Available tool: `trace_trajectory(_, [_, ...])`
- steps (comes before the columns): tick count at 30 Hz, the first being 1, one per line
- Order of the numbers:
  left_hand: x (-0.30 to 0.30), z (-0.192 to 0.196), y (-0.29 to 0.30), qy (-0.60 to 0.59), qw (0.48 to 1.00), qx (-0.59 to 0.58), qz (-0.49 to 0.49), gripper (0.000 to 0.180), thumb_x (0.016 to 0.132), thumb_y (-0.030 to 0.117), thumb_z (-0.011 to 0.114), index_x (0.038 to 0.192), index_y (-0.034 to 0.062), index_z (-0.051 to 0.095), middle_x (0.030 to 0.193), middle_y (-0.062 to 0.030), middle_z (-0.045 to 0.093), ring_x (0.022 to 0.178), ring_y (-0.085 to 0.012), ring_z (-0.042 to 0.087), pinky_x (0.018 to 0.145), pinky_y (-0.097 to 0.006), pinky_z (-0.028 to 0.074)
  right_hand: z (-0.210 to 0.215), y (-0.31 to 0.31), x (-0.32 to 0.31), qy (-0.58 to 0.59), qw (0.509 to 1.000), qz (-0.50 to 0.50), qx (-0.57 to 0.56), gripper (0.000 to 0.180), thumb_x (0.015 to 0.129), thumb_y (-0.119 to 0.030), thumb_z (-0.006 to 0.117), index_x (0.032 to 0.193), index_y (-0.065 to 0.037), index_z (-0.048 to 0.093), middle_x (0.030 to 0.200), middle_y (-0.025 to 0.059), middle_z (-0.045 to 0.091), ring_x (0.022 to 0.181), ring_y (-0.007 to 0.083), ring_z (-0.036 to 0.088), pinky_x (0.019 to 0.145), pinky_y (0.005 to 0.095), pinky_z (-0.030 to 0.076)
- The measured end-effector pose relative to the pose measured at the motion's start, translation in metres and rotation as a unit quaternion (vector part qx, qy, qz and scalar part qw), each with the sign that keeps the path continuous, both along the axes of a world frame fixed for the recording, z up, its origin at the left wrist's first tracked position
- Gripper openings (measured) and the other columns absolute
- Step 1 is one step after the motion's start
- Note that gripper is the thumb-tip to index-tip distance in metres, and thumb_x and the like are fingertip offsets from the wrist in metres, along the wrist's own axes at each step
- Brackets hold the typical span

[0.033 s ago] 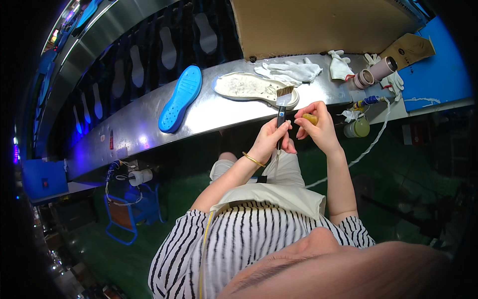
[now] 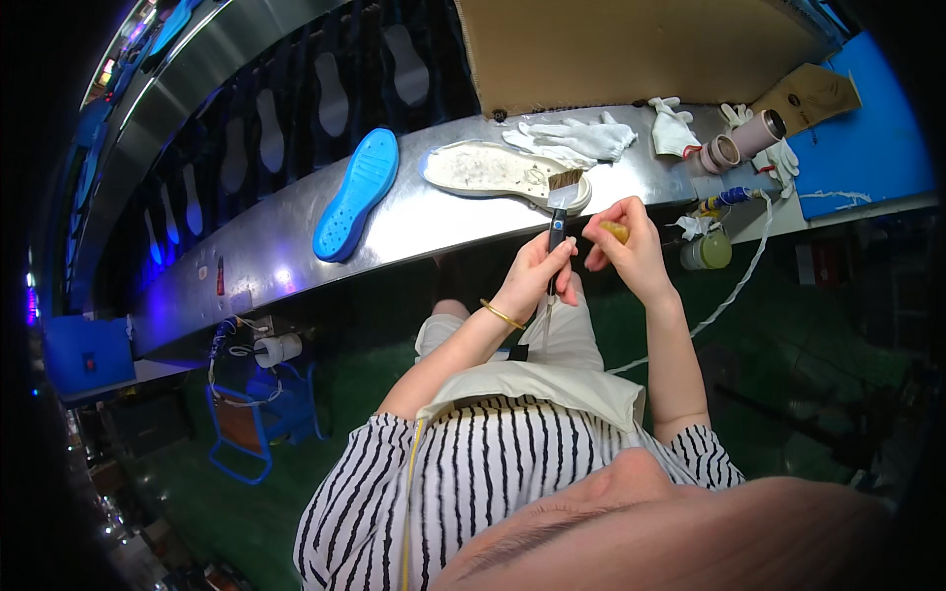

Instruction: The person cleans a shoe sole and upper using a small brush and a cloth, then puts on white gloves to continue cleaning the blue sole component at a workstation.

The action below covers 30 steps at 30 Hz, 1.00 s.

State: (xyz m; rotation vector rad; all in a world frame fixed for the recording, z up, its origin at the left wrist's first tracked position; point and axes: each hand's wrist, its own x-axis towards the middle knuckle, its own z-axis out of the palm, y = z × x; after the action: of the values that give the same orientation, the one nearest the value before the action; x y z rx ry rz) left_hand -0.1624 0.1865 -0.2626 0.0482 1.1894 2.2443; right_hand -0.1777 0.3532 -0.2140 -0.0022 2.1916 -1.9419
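Observation:
My left hand (image 2: 537, 271) is closed around the black handle of a flat paintbrush (image 2: 565, 181), bristles pointing away from me. The bristles overlap the heel end of a cream shoe sole (image 2: 473, 169) lying on the metal worktop (image 2: 424, 219); I cannot tell whether they touch it. Beside the brush handle, my right hand (image 2: 631, 246) pinches a small yellow-amber lump (image 2: 615, 231), partly hidden by the fingers. A thin greyish strip (image 2: 547, 330) shows below my left hand, its kind unclear. Left of the cream sole lies a blue sole (image 2: 357, 195).
White gloves (image 2: 581, 140) lie behind the cream sole, before a cardboard box (image 2: 631, 54). A pink flask (image 2: 757, 135) stands at the right. A yellow-green jar (image 2: 709, 250) and a white-wrapped cable (image 2: 744, 276) hang near the bench edge. A blue-framed stool (image 2: 266, 424) stands lower left.
My right hand has shifted very slightly, and less of the yellow lump shows between its fingers. My left hand and the brush hold nearly the same place.

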Motion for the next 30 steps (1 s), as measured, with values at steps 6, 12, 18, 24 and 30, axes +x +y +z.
trace_trajectory(6, [0.0, 0.006, 0.002, 0.004, 1.0, -0.025, 0.0, 0.02, 0.095, 0.025, 0.044, 0.089, 0.0058, 0.044, 0.051, 0.0021, 0.037, 0.036, -0.01, 0.041, 0.037, -0.022, 0.037, -0.016, 0.001, -0.007, 0.206, 0.976, 0.073, 0.002, 0.017, 0.083, 0.0, 0.058, 0.091, 0.0, 0.043, 0.085, 0.0068, 0.056, 0.078, 0.0136, 0.059, 0.075, 0.0239, 0.048])
trace_trajectory(12, [-0.001, -0.003, -0.002, -0.052, 0.998, 0.009, 0.017, 0.02, 0.096, 0.025, 0.042, 0.087, 0.0063, 0.045, 0.051, 0.0045, 0.032, 0.035, -0.0056, 0.03, 0.035, -0.019, 0.026, -0.029, -0.005, -0.003, -0.001, 0.998, 0.003, -0.068, 0.02, 0.083, -0.001, 0.06, 0.092, 0.0, 0.042, 0.097, 0.0096, 0.055, 0.07, 0.0094, 0.059, 0.061, 0.0195, 0.049])
trace_trajectory(18, [-0.001, -0.003, 0.0, -0.062, 0.998, 0.016, 0.01, 0.019, 0.096, 0.025, 0.042, 0.088, 0.0071, 0.045, 0.052, 0.0052, 0.031, 0.036, -0.0035, 0.025, 0.035, -0.019, 0.021, -0.044, -0.01, -0.007, 0.18, 0.984, -0.011, -0.002, 0.018, 0.079, 0.001, 0.062, 0.092, 0.0, 0.05, 0.083, 0.0064, 0.058, 0.073, 0.015, 0.06, 0.063, 0.0259, 0.049])
trace_trajectory(24, [0.006, -0.016, 0.02, 0.019, 0.993, -0.09, 0.072, 0.014, 0.094, 0.021, 0.043, 0.089, 0.0072, 0.043, 0.055, 0.004, 0.038, 0.039, -0.0043, 0.031, 0.036, -0.019, 0.025, -0.026, -0.038, -0.015, 0.265, 0.932, -0.059, 0.24, 0.019, 0.08, -0.008, 0.063, 0.096, -0.004, 0.053, 0.08, 0.013, 0.057, 0.068, 0.0279, 0.058, 0.06, 0.0315, 0.045])
trace_trajectory(30, [0.005, 0.0, 0.007, -0.053, 0.998, 0.015, 0.03, 0.013, 0.095, 0.023, 0.041, 0.092, 0.0105, 0.043, 0.053, 0.0047, 0.035, 0.038, -0.0034, 0.028, 0.036, -0.019, 0.023, -0.041, -0.037, -0.012, 0.265, 0.95, -0.067, 0.152, 0.015, 0.084, -0.009, 0.058, 0.096, -0.004, 0.051, 0.079, 0.0141, 0.058, 0.069, 0.0289, 0.058, 0.061, 0.0322, 0.045])
